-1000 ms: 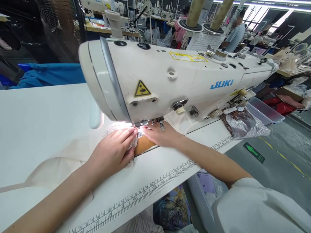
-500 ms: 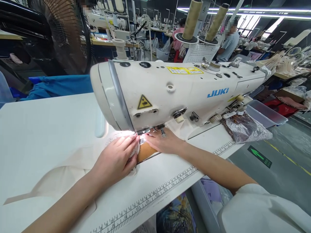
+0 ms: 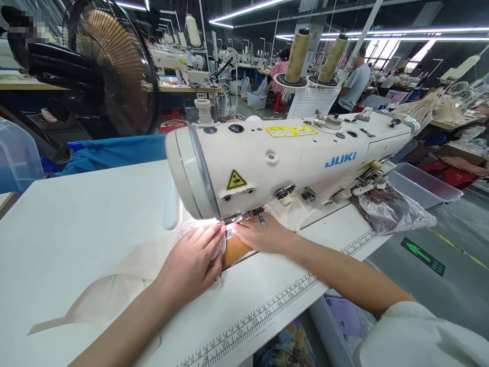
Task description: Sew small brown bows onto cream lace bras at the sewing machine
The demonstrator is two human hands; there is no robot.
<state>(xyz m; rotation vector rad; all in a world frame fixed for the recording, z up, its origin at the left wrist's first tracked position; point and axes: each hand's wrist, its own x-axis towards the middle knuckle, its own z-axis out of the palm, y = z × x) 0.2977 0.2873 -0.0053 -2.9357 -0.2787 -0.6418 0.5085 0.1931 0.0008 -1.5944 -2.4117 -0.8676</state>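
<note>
I keep my left hand (image 3: 191, 262) flat on the cream fabric (image 3: 114, 285) and my right hand (image 3: 263, 234), fingers spread open, pressing near the presser foot (image 3: 233, 220), guiding it slowly.

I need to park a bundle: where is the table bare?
Bare: white tabletop left of the white JUKI sewing machine, up to the blue cloth. Crowded: under the machine head, where left hand and right hand press cream fabric.

At frame centre, a white sewing machine (image 3: 290, 158) sits on a white table (image 3: 76, 219). Below its head, the left hand (image 3: 193, 262) and right hand (image 3: 263, 234) press flat on cream fabric (image 3: 114, 295), possibly lace-edged.
</note>
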